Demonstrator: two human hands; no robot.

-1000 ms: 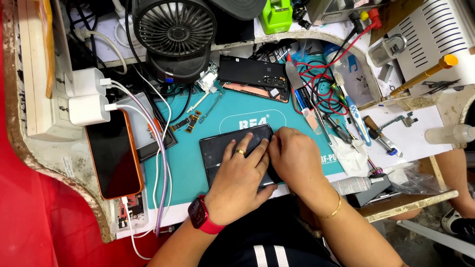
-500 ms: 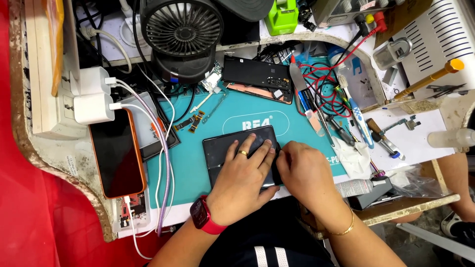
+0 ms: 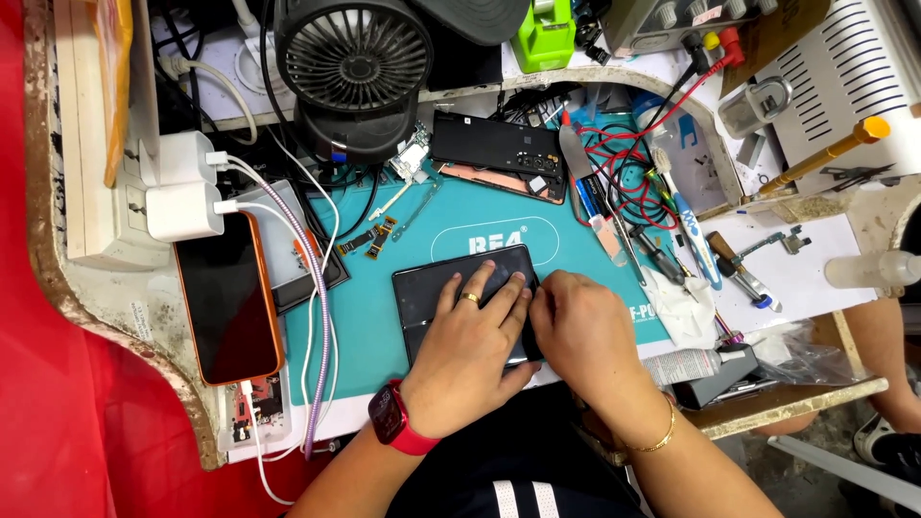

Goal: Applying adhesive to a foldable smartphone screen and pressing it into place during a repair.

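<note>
Hands meet over a flat, glossy black rectangular phone panel [image 3: 436,293] that lies on a teal rubber work mat [image 3: 365,326]. All places below are read from that mat.

Left hand [image 3: 470,345]: palm down on the panel, fingers spread and pressed flat on its smooth face, gold ring on one finger, red watch [image 3: 398,422] at the wrist. It pins the panel; it does not pinch it.

Right hand [image 3: 580,331]: curled at the panel's right edge, fingertips drawn together against that edge. Whether they pinch a tool I cannot tell. Thin gold bracelet [image 3: 657,439] at the wrist.

Panel sits at the mat's near middle, its near edge close to the mat's front border.

Left of the mat: an orange-framed phone with a dark glass screen [image 3: 228,297], lying flat, cabled to two white plastic chargers [image 3: 182,187].

Behind the mat: a round black fan with ribbed grille [image 3: 353,53]. On the mat's far edge: an opened black phone body [image 3: 494,149].

Right of the mat: tangled red wires [image 3: 624,158], loose metal hand tools, crumpled white tissue [image 3: 686,312].

Open room: a bare teal strip left of the panel, between it and the white and purple cables [image 3: 312,288]; right side crowded.
</note>
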